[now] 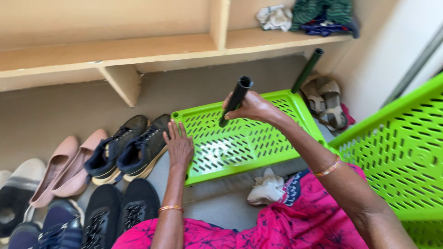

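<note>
Her right hand is clenched around a black tube, holding it tilted above the green slotted shelf panel that lies on the floor. Her left hand rests flat and released on the panel's near-left edge, just beside a pair of dark sneakers. A second tube stands in the panel's far corner.

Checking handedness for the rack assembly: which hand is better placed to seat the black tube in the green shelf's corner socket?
Right, likely. The right hand grips the black tube over the green shelf; the left hand lies flat on its edge.
</note>
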